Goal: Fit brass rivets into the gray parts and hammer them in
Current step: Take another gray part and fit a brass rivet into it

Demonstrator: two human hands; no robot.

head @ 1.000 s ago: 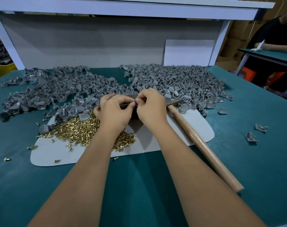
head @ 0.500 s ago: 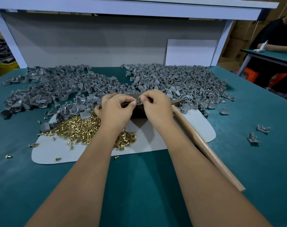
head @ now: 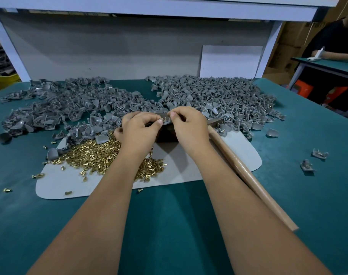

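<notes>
My left hand and my right hand meet over a dark block at the middle of the table. Between their fingertips sits a small gray part with a brass rivet in it; both hands pinch it. Under my left wrist a heap of brass rivets lies on a pale mat. A wide pile of gray parts spreads behind the hands. A wooden-handled hammer lies to the right of my right forearm, its head partly hidden by that hand.
Two gray parts lie apart on the green table at the right. Stray rivets dot the left side. A gray backboard and white frame close off the rear. Another person sits at a table far right.
Both hands have stayed together over the block, with only small finger movements on the gray part. The hammer has not moved.
</notes>
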